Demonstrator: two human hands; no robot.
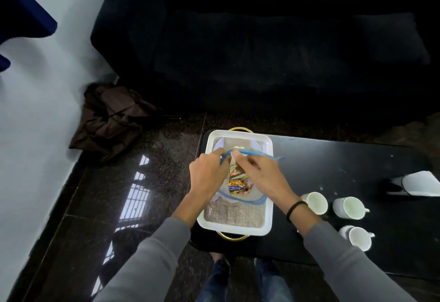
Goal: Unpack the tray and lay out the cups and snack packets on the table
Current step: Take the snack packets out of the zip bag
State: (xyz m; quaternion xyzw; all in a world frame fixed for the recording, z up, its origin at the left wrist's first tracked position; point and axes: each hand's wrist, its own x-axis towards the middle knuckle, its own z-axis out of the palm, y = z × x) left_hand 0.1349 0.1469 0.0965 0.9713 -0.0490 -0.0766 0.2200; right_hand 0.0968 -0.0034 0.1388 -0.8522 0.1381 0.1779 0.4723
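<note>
A white tray (268, 216) with gold handles and a burlap liner rests on the left end of the black table (333, 163). Inside it lies a clear zip bag (258, 199) with a blue seal, holding colourful snack packets (235, 182). My left hand (208, 175) grips the bag's left edge at the seal. My right hand (259, 173) pinches the blue seal strip on the other side, and the mouth is pulled apart between them. Three white cups (316, 203) (348, 207) (358, 237) stand on the table to the right of the tray.
A white tipped-over object (419, 184) lies near the table's right edge. A dark sofa (262, 52) stands beyond the table. A brown cloth bag (109, 118) slumps on the glossy floor by the white wall at left. My legs (242, 280) are at the table's near edge.
</note>
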